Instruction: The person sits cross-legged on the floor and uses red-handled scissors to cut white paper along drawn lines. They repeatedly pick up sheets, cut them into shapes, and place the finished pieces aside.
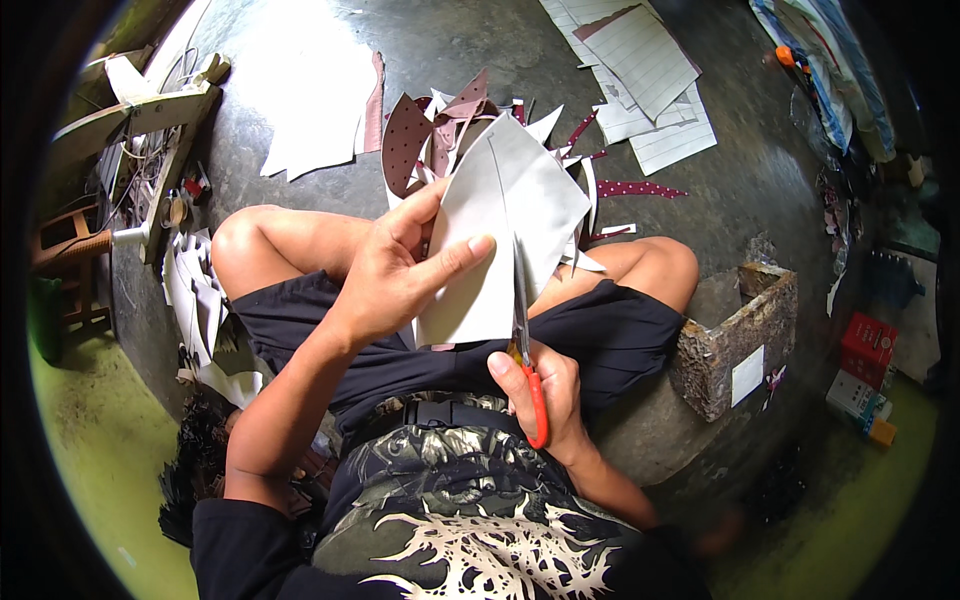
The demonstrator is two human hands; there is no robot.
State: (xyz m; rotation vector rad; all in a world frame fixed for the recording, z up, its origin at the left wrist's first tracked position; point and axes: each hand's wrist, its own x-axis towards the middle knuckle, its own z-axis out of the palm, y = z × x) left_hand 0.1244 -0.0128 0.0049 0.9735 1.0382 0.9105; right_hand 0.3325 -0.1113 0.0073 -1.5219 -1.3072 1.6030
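Left hand (395, 275) pinches the grey sheet (510, 220); right hand (545, 390) grips orange-handled scissors (525, 340) cutting toward twelve o'clock. Floppy sheet could buckle, likely skewing the cut.

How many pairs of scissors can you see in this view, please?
1. The orange-handled scissors are in the right hand, above the lap, blades cutting up into the grey sheet that the left hand holds. Others may lie hidden among the floor scraps.

Dark concrete floor (480, 50): maroon scraps (405, 140), white sheets (310, 90), lined paper (645, 70)
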